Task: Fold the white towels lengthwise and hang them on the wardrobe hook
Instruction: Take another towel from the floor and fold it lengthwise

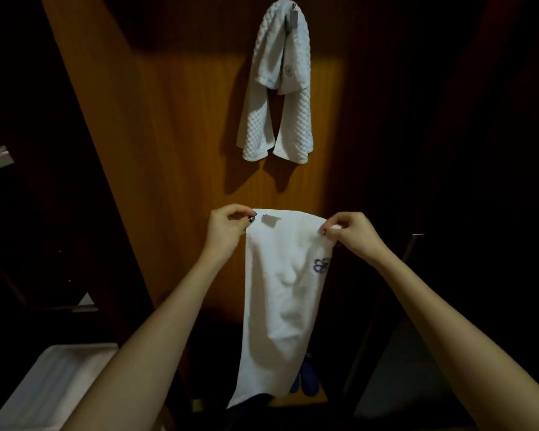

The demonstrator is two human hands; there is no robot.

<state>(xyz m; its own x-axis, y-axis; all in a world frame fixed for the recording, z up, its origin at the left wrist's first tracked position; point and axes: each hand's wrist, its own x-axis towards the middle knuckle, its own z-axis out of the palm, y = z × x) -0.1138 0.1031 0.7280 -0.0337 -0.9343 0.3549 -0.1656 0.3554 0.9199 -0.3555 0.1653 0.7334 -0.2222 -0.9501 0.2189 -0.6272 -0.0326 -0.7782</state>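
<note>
The left hand (227, 227) pinches the top left corner of the white towel (280, 293) between thumb and curled fingers, just beside a small sewn label (269, 219) on the hem. From that edge the towel hangs straight down in front of the wooden wardrobe panel (175, 150). It is limp and softly creased, and its lower end sits near the bottom of the view. It looks light and floppy, so it will likely sag wherever it is not held. The corners and the hem seem the best places to hold it for a lengthwise fold. Above its middle, other towels (276, 98) are draped over the hook (294, 14). A purple embroidered mark (321, 265) sits near the right edge, and the right hand (352, 233) pinches the top right corner.
</note>
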